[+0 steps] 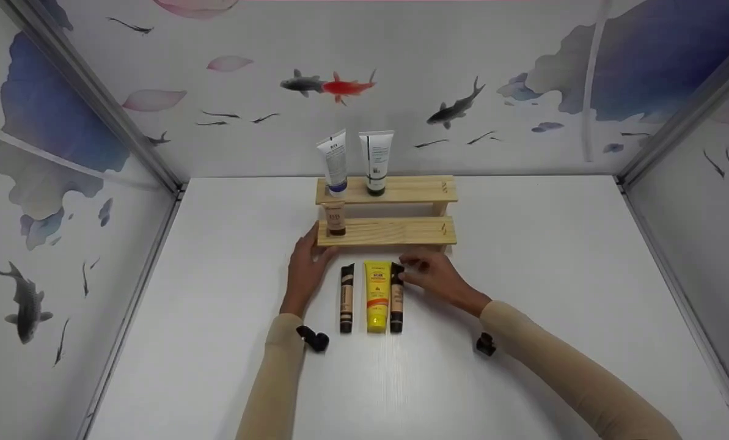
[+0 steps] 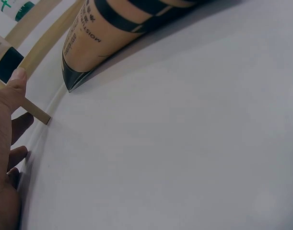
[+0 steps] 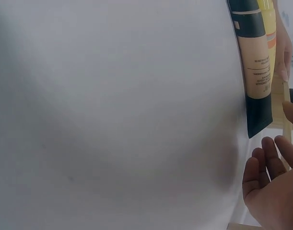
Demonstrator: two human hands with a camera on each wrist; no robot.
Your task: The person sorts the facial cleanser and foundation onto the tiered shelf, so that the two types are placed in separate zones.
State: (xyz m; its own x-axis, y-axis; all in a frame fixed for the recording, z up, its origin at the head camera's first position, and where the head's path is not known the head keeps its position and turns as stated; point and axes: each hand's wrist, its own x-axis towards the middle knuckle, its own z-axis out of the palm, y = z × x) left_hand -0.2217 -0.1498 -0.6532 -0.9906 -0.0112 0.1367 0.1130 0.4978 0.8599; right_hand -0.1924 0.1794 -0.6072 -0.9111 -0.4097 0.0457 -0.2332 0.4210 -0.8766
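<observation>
My left hand [image 1: 306,266] holds the front left corner of a two-tier wooden rack [image 1: 401,232], thumb in front and fingers at its side. My right hand [image 1: 440,281] is at the upper end of a black-and-beige tube [image 1: 396,305], its fingers loosely bent. In the right wrist view, those fingers [image 3: 268,158] are apart from that tube. Beside it lies a yellow tube [image 1: 377,299], and farther left another black-and-beige tube [image 1: 346,299]. A small beige tube [image 1: 335,219] stands on the lower tier's left end.
Two white tubes stand on the upper tier, one with a blue cap [image 1: 336,162] and one with a dark green cap [image 1: 376,162]. The white table [image 1: 217,366] is enclosed by panels [image 1: 492,49] printed with fish. A black wrist camera [image 1: 313,339] sits at the left cuff.
</observation>
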